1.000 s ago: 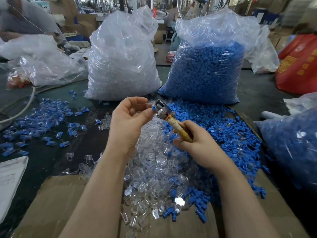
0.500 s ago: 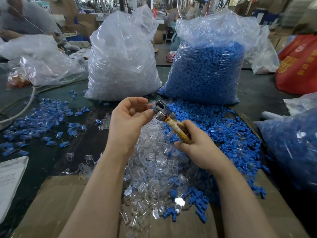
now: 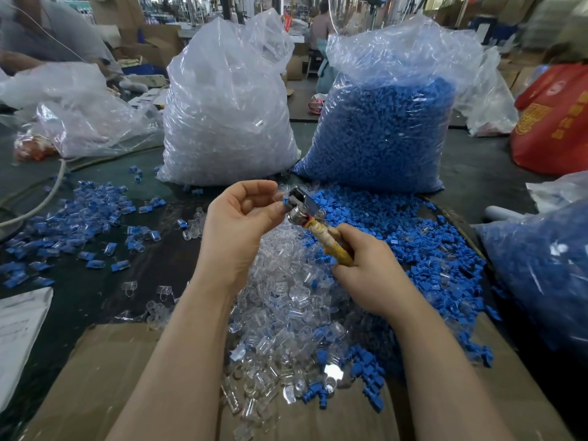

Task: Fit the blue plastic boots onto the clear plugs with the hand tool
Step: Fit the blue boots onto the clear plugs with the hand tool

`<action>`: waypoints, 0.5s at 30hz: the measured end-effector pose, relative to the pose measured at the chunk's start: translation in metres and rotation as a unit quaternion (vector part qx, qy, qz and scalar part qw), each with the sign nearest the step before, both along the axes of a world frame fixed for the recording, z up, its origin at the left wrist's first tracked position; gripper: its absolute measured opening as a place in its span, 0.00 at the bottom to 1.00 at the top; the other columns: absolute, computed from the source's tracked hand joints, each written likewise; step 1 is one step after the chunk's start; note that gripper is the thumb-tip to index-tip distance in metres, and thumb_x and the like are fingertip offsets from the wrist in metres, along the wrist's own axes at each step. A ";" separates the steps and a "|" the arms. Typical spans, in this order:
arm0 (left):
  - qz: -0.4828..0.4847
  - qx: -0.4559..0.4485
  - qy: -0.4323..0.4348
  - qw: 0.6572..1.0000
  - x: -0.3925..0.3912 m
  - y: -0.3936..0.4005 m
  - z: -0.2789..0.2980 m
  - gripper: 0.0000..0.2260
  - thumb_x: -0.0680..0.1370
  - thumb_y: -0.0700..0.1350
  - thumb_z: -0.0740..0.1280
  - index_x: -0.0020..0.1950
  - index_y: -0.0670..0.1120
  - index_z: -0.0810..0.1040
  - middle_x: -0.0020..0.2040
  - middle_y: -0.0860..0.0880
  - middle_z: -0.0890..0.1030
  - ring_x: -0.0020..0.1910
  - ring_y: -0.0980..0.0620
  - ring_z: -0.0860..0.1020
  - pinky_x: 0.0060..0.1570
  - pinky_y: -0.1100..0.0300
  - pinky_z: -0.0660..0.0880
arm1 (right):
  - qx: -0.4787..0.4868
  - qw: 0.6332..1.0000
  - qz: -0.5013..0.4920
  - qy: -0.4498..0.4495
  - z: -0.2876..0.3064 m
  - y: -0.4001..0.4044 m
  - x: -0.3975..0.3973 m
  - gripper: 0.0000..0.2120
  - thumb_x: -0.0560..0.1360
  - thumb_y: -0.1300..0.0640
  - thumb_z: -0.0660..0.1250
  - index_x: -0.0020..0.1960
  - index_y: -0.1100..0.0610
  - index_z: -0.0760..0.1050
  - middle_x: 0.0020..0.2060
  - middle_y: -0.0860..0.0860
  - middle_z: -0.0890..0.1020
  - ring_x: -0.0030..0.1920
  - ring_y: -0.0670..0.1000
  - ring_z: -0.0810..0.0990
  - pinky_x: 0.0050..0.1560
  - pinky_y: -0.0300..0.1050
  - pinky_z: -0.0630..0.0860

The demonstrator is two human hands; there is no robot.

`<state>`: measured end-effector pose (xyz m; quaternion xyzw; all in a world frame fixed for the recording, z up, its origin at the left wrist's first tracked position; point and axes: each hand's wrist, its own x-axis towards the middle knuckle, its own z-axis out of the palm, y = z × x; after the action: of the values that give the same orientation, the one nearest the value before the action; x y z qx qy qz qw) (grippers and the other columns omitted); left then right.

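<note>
Little is changed since a second ago: the hand tool (image 3: 313, 225) is still gripped by the right hand (image 3: 369, 268), its metal head raised. A blue boot (image 3: 285, 201) is pinched against it by the left hand (image 3: 237, 224), above the clear plugs (image 3: 280, 300).

Both forearms bare, no sleeves; left hand (image 3: 237, 230), right hand (image 3: 370, 275) ungloved, no rings.

Blue boots (image 3: 426, 249), clear plugs (image 3: 280, 300), yellow-wrapped tool handle (image 3: 334, 241), red bag (image 3: 553, 122)

Soft even daylight, edges bowed, blurred
</note>
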<state>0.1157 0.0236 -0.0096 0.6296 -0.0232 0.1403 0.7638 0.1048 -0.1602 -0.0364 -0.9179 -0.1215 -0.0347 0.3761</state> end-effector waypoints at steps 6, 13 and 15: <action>-0.007 -0.004 0.045 0.999 0.003 0.004 -0.004 0.11 0.75 0.32 0.70 0.55 0.44 0.81 0.45 0.47 0.85 0.45 0.54 0.83 0.47 0.64 0.80 | 0.005 1.000 -0.007 0.011 0.000 -0.003 0.002 0.12 0.73 0.60 0.65 0.45 0.44 0.67 0.35 0.46 0.74 0.32 0.50 0.72 0.34 0.48 0.70; 0.080 -0.293 0.189 0.934 0.010 0.055 -0.013 0.06 0.81 0.40 0.64 0.46 0.41 0.79 0.32 0.49 0.82 0.32 0.57 0.82 0.43 0.60 0.82 | -0.075 0.979 -0.177 -0.066 -0.005 -0.019 0.010 0.07 0.78 0.50 0.64 0.48 0.45 0.65 0.39 0.47 0.77 0.41 0.55 0.74 0.50 0.54 0.69; 0.117 -0.374 0.205 0.897 0.009 0.070 -0.014 0.07 0.82 0.42 0.63 0.46 0.42 0.77 0.31 0.49 0.82 0.31 0.56 0.83 0.49 0.57 0.82 | -0.099 0.970 -0.213 -0.069 -0.007 -0.023 0.010 0.06 0.78 0.51 0.63 0.51 0.45 0.66 0.39 0.49 0.77 0.40 0.57 0.75 0.41 0.51 0.70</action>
<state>0.1244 0.0931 -0.0234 0.3108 0.2619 0.0951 0.9087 0.1151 -0.1831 -0.0430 -0.9508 0.0479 -0.1648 0.2581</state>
